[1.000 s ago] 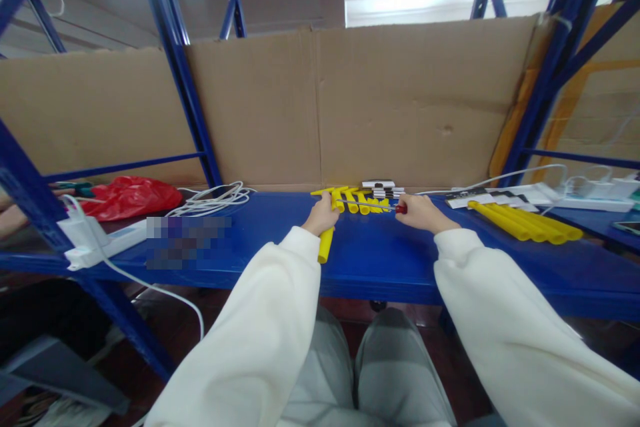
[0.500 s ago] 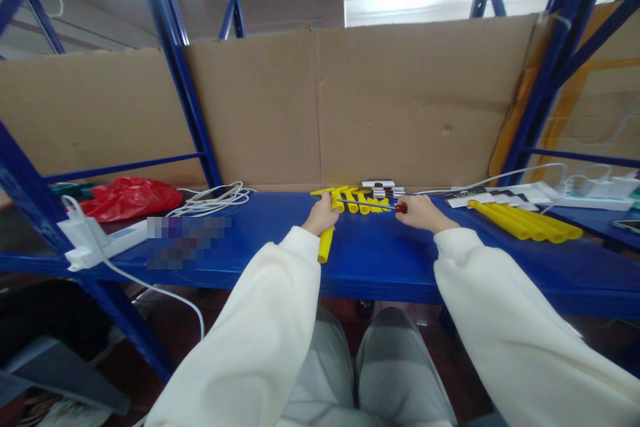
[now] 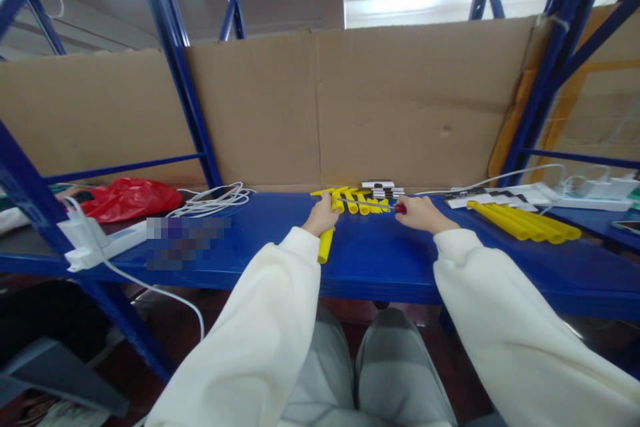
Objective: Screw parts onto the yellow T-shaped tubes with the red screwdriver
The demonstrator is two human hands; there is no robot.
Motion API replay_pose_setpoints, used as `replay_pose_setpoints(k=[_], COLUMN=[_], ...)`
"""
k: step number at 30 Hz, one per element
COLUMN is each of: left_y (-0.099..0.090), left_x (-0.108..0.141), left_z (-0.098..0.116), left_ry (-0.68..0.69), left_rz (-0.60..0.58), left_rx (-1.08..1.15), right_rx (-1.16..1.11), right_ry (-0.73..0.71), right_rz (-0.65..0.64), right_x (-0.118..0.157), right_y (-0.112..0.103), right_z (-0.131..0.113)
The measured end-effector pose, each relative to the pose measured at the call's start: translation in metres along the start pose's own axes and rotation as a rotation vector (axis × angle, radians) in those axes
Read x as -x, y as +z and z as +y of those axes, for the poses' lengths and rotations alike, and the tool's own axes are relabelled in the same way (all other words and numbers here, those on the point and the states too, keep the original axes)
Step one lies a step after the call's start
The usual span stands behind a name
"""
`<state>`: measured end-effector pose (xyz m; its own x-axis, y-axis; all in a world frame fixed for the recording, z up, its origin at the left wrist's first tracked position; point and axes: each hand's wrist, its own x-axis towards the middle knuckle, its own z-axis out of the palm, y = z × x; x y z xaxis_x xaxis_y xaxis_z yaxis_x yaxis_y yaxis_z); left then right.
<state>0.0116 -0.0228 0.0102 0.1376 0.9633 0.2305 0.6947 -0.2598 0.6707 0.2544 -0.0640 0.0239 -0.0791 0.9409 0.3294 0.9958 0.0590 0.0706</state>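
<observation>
"Cardboard (image 3: 400, 100) backs your blue tabletop (image 3: 380, 253); which step is this?"

"Steadying and turning, I'd judge: my left hand (image 3: 321, 215) is clamped around a yellow piece (image 3: 326, 247) at twelve o'clock; apart from it, at one, my right hand (image 3: 421, 213) grips a red-handled screwdriver (image 3: 401, 209) (tip contact too small to tell)."

"And the next move?"

"A steady left grip, I think, screwdriver aimed toward nine."

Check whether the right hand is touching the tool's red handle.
Touching. The head view shows the right hand closed on the red handle, whose front end juts from the grip with no gap between.
</observation>
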Motion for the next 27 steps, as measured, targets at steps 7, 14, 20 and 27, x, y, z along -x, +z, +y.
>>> replay_pose_setpoints(k=[7, 14, 20, 27], left_y=[0.0, 0.0002, 0.0012, 0.0017], left_x=[-0.0024, -0.0016, -0.0051, -0.0054], left_z=[-0.0011, -0.0006, -0.0036, -0.0055], left_ry=[0.007, 0.001, 0.016, 0.015], left_rz=[-0.008, -0.006, 0.0, 0.001], left_rx=[-0.012, -0.015, -0.043, -0.02], right_rx=[0.017, 0.034, 0.027, 0.006], right_ry=[-0.006, 0.039, 0.003, 0.005], right_rz=[-0.035, 0.058, 0.074, 0.087], right_x=[-0.0005, 0.0018, 0.0015, 0.002], right_y=[0.0012, -0.0023, -0.0025, -0.0025], right_z=[0.0012, 0.001, 0.0004, 0.0009])
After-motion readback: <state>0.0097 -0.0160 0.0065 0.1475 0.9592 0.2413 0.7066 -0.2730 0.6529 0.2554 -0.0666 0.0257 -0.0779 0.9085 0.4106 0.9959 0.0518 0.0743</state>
